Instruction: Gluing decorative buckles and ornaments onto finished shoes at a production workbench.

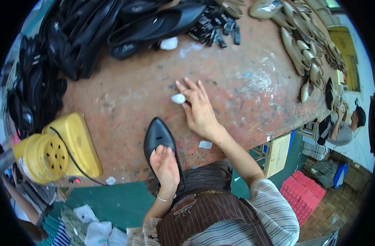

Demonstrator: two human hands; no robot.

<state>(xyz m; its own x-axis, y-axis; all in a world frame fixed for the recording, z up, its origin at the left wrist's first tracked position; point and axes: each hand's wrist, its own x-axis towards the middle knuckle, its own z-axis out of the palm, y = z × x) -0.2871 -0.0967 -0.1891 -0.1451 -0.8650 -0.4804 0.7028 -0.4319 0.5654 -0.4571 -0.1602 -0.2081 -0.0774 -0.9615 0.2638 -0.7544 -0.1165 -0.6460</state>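
Note:
My left hand (166,166) holds a pointed black shoe (159,133), its fingers inside the opening and the toe facing away from me. This shoe has a small dark slot-like mark on its upper. Over the table to the right is my right hand (201,110), with a small white rounded thing (178,99) between thumb and forefinger; its kind is unclear. The other fingers of that hand are spread. A small pale rectangular piece (205,144) lies on the table near my right wrist.
Black shoes (154,26) are piled at the far left, beside black strips (220,30) and a white lump (169,43). Beige shoes (294,49) line the far right. A yellow machine (72,143) with a cord stands at the table's (122,98) left. Another person (344,129) sits to the right.

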